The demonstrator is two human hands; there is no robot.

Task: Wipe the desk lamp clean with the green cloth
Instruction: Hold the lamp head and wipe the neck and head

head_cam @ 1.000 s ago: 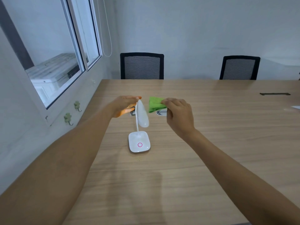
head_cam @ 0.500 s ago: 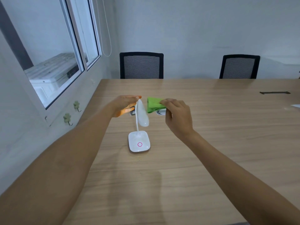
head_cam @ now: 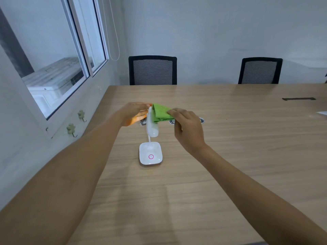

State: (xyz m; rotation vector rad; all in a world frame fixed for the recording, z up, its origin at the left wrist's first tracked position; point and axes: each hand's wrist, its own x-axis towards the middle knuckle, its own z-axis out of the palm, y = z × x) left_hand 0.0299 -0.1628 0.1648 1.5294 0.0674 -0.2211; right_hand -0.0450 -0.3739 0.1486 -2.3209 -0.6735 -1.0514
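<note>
A small white plastic desk lamp (head_cam: 151, 137) stands on a long light-brown wooden table (head_cam: 230, 156), on its left half and nearer the camera than the far edge, its rounded square base (head_cam: 150, 153) flat on the wood with a pink ring on top and a thin neck rising to an elongated head (head_cam: 151, 125) that tilts down toward the viewer. The left hand (head_cam: 134, 113) is curled around the far upper end of that head, fingers closed on it from the left side as if to steady it. The right hand (head_cam: 188, 127) pinches a folded bright green textured cloth (head_cam: 161, 113) between thumb and fingers, and the cloth's left edge lies against the right side of the lamp head, near its top. The wipe looks to be only at its start, with the head's lower part, neck and base not yet covered. The risk from here lies in the lamp's build, judging by its looks: a slim neck on a light base could bend or tip if the cloth hand presses sideways harder than the left hand resists. The base might also skid on the smooth wood. A loose pinch could let the cloth slip off mid-stroke.
</note>
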